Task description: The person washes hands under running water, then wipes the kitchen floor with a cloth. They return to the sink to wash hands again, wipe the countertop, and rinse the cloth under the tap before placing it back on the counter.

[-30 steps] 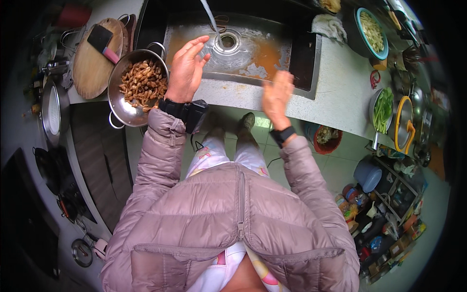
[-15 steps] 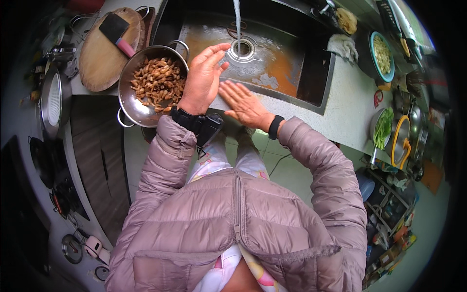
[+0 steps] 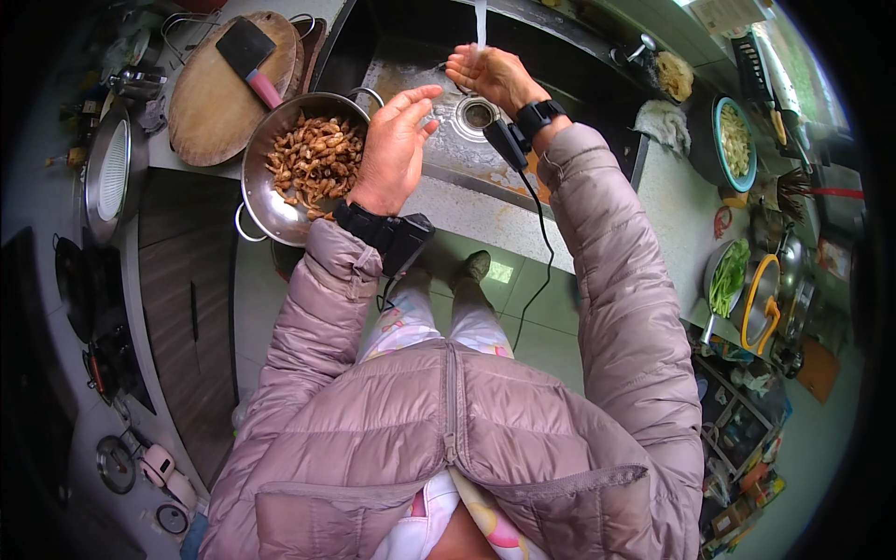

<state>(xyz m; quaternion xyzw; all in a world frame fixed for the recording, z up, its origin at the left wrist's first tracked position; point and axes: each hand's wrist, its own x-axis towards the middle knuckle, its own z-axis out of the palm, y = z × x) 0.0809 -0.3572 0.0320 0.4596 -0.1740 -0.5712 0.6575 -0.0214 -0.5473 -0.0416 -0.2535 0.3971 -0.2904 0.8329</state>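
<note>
Water (image 3: 481,23) runs in a thin stream into the sink (image 3: 437,140). My right hand (image 3: 499,78) is in that stream, palm turned up, fingers slightly cupped and holding no object. Over the sink's near left corner hovers my left hand (image 3: 394,145), fingers stretched and a little apart, with nothing in it. Right beside it stands a two-handled steel pot (image 3: 264,201) holding small brown curled pieces of food (image 3: 317,161), whose kind I cannot make out. The round drain (image 3: 476,115) lies below my right hand.
A cleaver (image 3: 246,51) lies on a round wooden chopping board (image 3: 210,117) at the left. On the right are a grey cloth (image 3: 663,128), a teal-rimmed bowl of pale cut vegetables (image 3: 735,140) and a bowl of green leaves (image 3: 726,280). A black cord (image 3: 549,252) dangles from my right wrist.
My right hand has swung up and away from the counter edge into the running water, turning palm up. My left hand keeps nearly the same place beside the pot.
</note>
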